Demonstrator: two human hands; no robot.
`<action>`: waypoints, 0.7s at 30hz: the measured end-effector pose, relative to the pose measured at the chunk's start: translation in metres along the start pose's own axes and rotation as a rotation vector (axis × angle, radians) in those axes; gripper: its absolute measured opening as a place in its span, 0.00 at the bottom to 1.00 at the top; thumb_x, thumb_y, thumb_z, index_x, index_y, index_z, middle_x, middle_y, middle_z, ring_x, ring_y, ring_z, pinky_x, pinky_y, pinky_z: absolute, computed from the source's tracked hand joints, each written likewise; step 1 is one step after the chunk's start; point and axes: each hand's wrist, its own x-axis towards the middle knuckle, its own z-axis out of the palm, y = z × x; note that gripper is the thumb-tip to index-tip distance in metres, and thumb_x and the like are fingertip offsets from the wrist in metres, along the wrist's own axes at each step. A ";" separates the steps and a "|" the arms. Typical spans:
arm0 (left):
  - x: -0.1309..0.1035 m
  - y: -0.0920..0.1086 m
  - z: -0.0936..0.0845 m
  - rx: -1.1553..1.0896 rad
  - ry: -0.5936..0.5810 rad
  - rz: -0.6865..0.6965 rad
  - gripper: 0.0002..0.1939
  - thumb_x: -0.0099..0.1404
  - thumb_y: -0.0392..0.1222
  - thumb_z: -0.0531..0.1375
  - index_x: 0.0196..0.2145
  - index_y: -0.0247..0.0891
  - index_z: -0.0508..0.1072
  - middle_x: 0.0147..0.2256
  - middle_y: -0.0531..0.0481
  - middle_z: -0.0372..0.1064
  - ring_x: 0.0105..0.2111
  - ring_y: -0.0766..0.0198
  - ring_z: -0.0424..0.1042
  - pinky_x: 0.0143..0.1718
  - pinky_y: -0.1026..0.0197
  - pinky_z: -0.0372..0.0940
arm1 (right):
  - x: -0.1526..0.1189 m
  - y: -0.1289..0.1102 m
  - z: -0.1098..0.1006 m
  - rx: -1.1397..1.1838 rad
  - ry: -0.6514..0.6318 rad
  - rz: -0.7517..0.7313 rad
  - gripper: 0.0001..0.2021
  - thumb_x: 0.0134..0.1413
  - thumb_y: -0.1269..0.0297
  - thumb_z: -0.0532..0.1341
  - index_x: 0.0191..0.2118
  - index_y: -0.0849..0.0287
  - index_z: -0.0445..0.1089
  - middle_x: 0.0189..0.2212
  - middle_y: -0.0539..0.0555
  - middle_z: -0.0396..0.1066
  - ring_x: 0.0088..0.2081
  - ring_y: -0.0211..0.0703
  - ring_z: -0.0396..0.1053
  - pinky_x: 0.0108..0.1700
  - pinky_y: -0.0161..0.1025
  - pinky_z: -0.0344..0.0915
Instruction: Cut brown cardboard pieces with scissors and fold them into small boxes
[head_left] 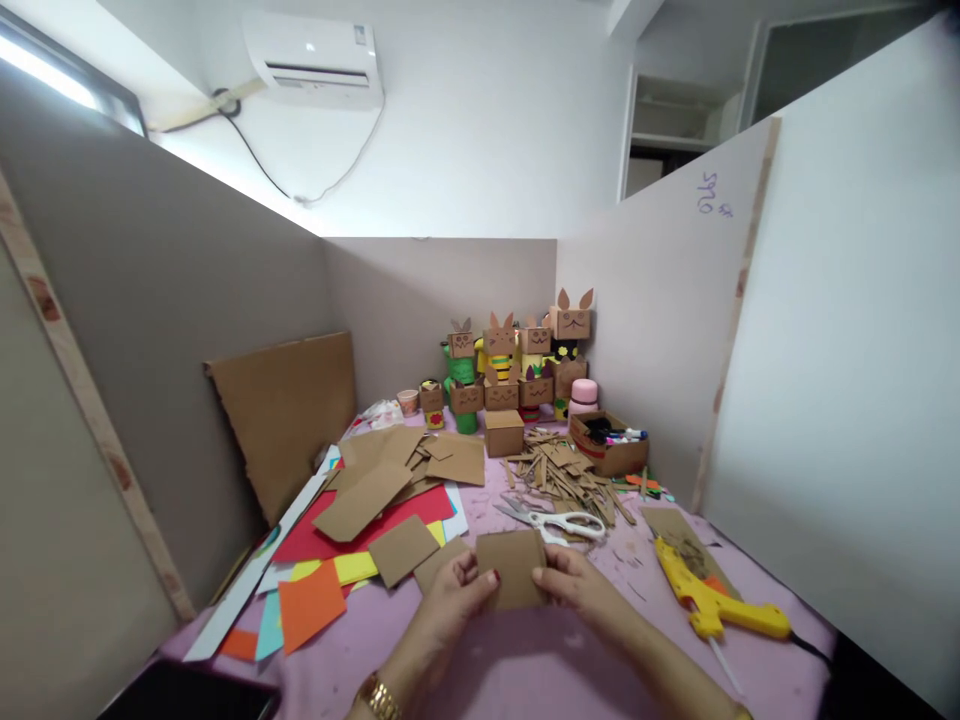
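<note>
A square cardboard piece [514,570] is held up between my two hands at the front of the table. My left hand [461,590] grips its left edge, thumb on the near face and fingers curled behind. On the opposite edge, my right hand [566,578] pinches it the same way. Just beyond my hands lie white-handled scissors [566,522], their blades pointing left. Loose cardboard squares [405,550] rest to the left, one partly hidden behind my left hand. A yellow glue gun [712,595] lies at the right with a glue stick beneath it.
Cardboard animal figures [501,340] stand stacked at the back beside a pink bottle [583,395]. A cardboard tray of markers [611,455] and a heap of cardboard strips [562,470] lie right of centre. Coloured paper [311,605] spreads at left, near a dark flat device [191,692]. Partitions enclose the table.
</note>
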 end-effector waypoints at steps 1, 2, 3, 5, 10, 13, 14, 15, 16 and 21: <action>0.005 0.000 -0.001 0.000 0.001 0.030 0.28 0.44 0.47 0.70 0.42 0.31 0.72 0.39 0.37 0.76 0.39 0.50 0.75 0.43 0.54 0.66 | 0.005 -0.001 -0.001 -0.002 -0.005 -0.019 0.12 0.45 0.61 0.63 0.37 0.61 0.73 0.27 0.49 0.74 0.31 0.42 0.69 0.35 0.37 0.63; 0.011 0.001 -0.002 0.002 0.005 0.057 0.27 0.45 0.45 0.69 0.43 0.31 0.72 0.39 0.37 0.76 0.39 0.51 0.75 0.42 0.54 0.66 | 0.010 -0.003 -0.002 -0.006 -0.007 -0.036 0.13 0.45 0.61 0.63 0.38 0.61 0.73 0.30 0.50 0.75 0.33 0.44 0.70 0.38 0.39 0.64; 0.016 0.002 -0.004 0.005 0.010 0.081 0.26 0.46 0.44 0.69 0.43 0.31 0.72 0.40 0.37 0.76 0.39 0.51 0.75 0.42 0.55 0.66 | 0.015 -0.004 -0.003 -0.010 -0.005 -0.050 0.14 0.45 0.61 0.63 0.39 0.61 0.73 0.32 0.52 0.75 0.35 0.46 0.70 0.40 0.42 0.64; 0.025 0.005 -0.009 0.009 0.022 0.127 0.23 0.48 0.41 0.68 0.42 0.32 0.72 0.40 0.37 0.76 0.39 0.51 0.75 0.41 0.56 0.66 | 0.026 -0.006 -0.005 -0.021 0.009 -0.080 0.15 0.47 0.61 0.63 0.41 0.60 0.73 0.35 0.53 0.76 0.38 0.49 0.71 0.44 0.45 0.63; 0.039 0.005 -0.019 0.013 0.068 0.226 0.18 0.52 0.40 0.66 0.42 0.34 0.72 0.41 0.40 0.76 0.41 0.53 0.74 0.44 0.55 0.65 | 0.045 0.002 -0.001 -0.005 0.051 -0.159 0.19 0.50 0.55 0.62 0.47 0.57 0.70 0.43 0.55 0.74 0.46 0.51 0.68 0.51 0.47 0.61; 0.041 -0.003 -0.022 0.005 0.084 0.236 0.19 0.51 0.42 0.66 0.41 0.35 0.73 0.41 0.40 0.76 0.42 0.52 0.73 0.44 0.54 0.65 | 0.046 0.020 0.002 0.007 0.102 -0.144 0.22 0.49 0.50 0.62 0.47 0.56 0.69 0.45 0.58 0.73 0.50 0.54 0.67 0.52 0.48 0.61; 0.041 -0.006 -0.023 -0.001 0.087 0.234 0.19 0.51 0.43 0.67 0.41 0.35 0.73 0.41 0.39 0.76 0.42 0.51 0.73 0.44 0.54 0.65 | 0.045 0.027 0.003 0.009 0.120 -0.132 0.22 0.49 0.48 0.61 0.47 0.57 0.69 0.47 0.59 0.73 0.51 0.54 0.66 0.53 0.49 0.60; 0.041 -0.009 -0.023 -0.006 0.089 0.232 0.20 0.50 0.44 0.67 0.41 0.35 0.73 0.41 0.39 0.76 0.42 0.50 0.73 0.44 0.53 0.66 | 0.044 0.033 0.003 0.017 0.143 -0.119 0.23 0.48 0.47 0.61 0.47 0.57 0.69 0.48 0.60 0.72 0.52 0.55 0.65 0.53 0.49 0.60; 0.041 -0.010 -0.023 -0.004 0.088 0.227 0.20 0.51 0.44 0.66 0.41 0.36 0.72 0.42 0.39 0.75 0.43 0.50 0.72 0.43 0.53 0.66 | 0.043 0.039 0.003 0.028 0.174 -0.104 0.24 0.47 0.47 0.62 0.47 0.57 0.68 0.49 0.60 0.71 0.53 0.55 0.64 0.54 0.50 0.59; 0.034 0.008 -0.037 0.243 0.205 0.260 0.21 0.60 0.50 0.56 0.49 0.38 0.65 0.44 0.40 0.73 0.45 0.53 0.70 0.47 0.53 0.63 | 0.038 0.052 -0.003 0.028 0.359 -0.046 0.29 0.44 0.46 0.64 0.50 0.57 0.66 0.51 0.62 0.70 0.56 0.57 0.62 0.57 0.51 0.57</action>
